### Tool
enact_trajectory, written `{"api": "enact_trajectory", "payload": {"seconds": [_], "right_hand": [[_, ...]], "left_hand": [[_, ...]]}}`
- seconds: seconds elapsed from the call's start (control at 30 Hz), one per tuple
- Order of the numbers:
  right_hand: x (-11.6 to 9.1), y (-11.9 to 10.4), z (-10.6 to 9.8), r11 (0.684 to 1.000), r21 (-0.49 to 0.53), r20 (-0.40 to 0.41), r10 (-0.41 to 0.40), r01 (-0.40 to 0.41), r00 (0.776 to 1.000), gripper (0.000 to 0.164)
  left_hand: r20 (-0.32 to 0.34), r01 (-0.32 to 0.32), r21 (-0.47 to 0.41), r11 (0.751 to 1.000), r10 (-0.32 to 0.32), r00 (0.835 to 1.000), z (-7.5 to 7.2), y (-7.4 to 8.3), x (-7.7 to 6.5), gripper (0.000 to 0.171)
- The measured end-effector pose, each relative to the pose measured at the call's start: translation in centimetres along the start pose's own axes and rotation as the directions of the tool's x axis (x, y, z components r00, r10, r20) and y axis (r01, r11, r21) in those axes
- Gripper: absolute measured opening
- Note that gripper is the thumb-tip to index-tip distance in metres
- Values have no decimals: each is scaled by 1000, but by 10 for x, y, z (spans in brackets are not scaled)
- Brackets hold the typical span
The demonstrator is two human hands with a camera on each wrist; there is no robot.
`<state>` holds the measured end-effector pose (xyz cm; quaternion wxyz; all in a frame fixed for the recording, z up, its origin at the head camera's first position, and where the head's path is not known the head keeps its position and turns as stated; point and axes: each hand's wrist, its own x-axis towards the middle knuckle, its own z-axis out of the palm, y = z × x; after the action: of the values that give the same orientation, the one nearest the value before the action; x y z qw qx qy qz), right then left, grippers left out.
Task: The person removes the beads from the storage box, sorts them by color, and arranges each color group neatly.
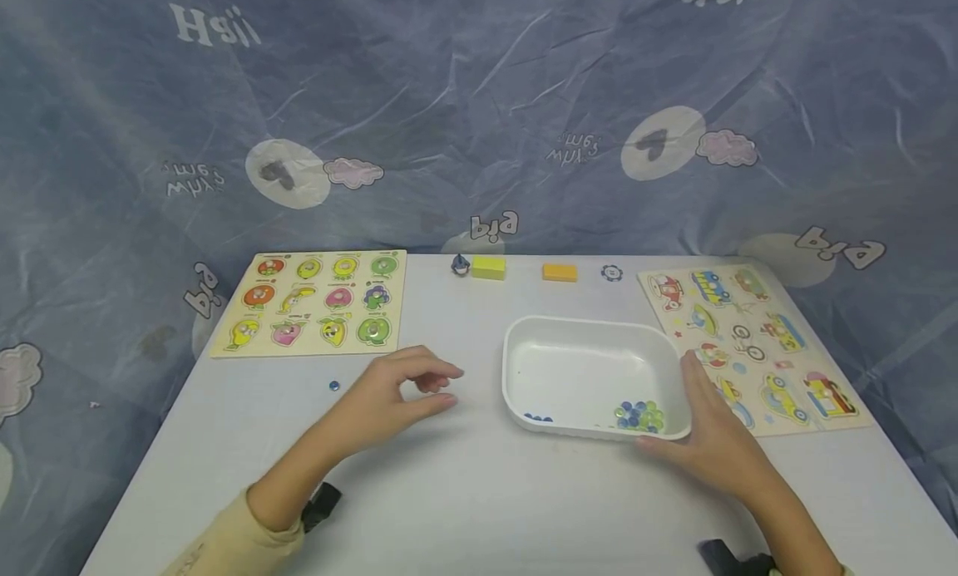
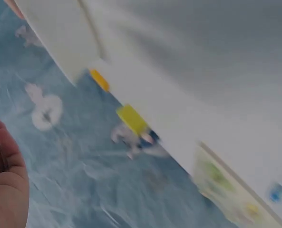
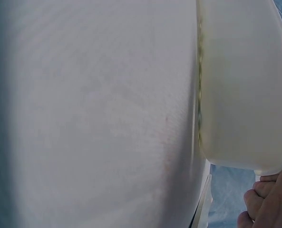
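A white plastic tray point(image 1: 580, 364) stands on the table right of centre. My right hand point(image 1: 711, 435) grips its near right corner, thumb along the front wall and fingers on the right side. Inside, several blue and yellow-green glass beads point(image 1: 639, 416) cluster at the near right, and a few blue ones show at the near left, partly hidden by the wall. My left hand point(image 1: 385, 397) hovers left of the tray with loosely bent fingers, thumb apart, and nothing visible in it. A single blue bead point(image 1: 334, 386) lies on the table left of that hand.
A fruit puzzle board point(image 1: 310, 306) lies at the back left, a vehicle puzzle board point(image 1: 756, 352) at the right beside the tray. Along the back edge sit a small dark blue figure point(image 1: 460, 265), a yellow block point(image 1: 489, 268), an orange block point(image 1: 560, 273) and a round patterned piece point(image 1: 611, 273).
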<state>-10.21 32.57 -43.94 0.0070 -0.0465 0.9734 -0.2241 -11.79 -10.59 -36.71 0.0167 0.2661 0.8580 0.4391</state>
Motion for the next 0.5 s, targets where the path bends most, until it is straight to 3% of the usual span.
{"api": "enact_trajectory", "payload": {"seconds": [0.17,0.27,0.37,0.5], "right_hand": [[0,-1,-1,1000,-1,-4,5,-5,1000,134],[0,0,0,1000,-5,-10,1,-1,1000,134],[1,0,0,1000,-5,-12,-4,4,1000,134],[1,0,0,1000,-1,-7,-8,8,1000,134]], "left_hand": [[78,-91,-54,994,95,992,40,25,38,26],[109,-110,-96,989,120,987,65,32,61,25],[142,-94,-103,990,108,984,90,35,83,25],[195,-28,-87,996,45,980,123,32,110,26]]}}
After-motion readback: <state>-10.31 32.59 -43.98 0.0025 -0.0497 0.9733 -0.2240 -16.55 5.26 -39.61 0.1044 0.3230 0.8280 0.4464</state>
